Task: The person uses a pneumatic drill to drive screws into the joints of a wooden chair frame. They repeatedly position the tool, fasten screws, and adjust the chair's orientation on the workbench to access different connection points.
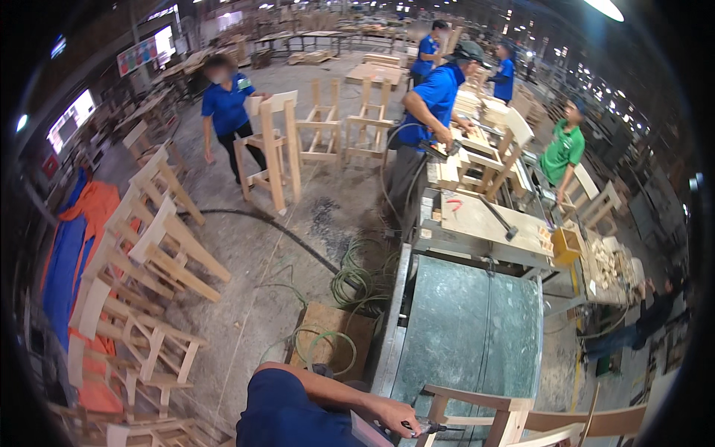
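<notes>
Coming in from the lower edge in a dark blue sleeve, my left arm reaches to the right. My left hand [396,415] is closed around a dark hand tool [433,428] with a thin tip; its exact kind is hard to make out. That tip points toward a pale wooden chair frame [509,423], and whether they touch is unclear. The frame is at the near end of a worktable with a worn green top [465,335]. The lower edge cuts off part of it. My right hand is outside the picture.
Wooden chairs [160,231] stand in rows on the left. Coiled green hoses [354,279] lie beside a brown board [339,339]. A hammer [509,229] rests on the bench ahead, where a co-worker [439,97] works. Another person [227,104] holds a chair.
</notes>
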`<state>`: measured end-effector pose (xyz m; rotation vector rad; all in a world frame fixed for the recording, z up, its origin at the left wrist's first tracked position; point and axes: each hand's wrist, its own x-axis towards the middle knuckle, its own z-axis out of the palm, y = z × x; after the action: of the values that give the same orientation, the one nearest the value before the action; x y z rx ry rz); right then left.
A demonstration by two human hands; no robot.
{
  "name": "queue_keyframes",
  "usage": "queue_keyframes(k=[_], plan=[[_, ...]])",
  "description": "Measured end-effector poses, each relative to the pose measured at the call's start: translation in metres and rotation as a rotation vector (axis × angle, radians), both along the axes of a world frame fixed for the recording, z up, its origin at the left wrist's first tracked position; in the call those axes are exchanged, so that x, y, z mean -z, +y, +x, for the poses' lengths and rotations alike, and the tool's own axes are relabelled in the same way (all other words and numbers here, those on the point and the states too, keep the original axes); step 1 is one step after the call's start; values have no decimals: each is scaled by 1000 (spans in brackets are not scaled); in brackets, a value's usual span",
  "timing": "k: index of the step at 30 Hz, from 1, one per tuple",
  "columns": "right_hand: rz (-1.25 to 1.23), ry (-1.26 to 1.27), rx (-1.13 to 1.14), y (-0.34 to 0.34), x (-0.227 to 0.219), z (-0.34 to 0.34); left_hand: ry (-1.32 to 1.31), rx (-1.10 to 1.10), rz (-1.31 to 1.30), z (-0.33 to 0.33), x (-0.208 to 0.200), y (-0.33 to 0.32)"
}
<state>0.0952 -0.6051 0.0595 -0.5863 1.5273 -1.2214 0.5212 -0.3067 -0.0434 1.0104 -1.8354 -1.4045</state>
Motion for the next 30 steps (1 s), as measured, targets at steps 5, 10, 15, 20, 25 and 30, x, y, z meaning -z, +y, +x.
queue_keyframes(k=[5, 10, 15, 20, 25, 30], plan=[[32, 108, -61, 22, -20, 25, -38, -67, 61, 34, 4, 13], [35, 145, -119, 50, -39, 35, -3, -148, 30, 55, 0, 23], [-6, 105, -214, 83, -63, 34, -44, -180, 154, 67, -17, 44], [-176, -279, -230, 141, -94, -3, -89, -205, 39, 47, -16, 63], [-183, -837, -159, 228, -116, 64, -112, -301, 226, 6, -8, 101], [309, -1382, -86, 336, -58, 110, 144, -339, 631, -52, -18, 131]])
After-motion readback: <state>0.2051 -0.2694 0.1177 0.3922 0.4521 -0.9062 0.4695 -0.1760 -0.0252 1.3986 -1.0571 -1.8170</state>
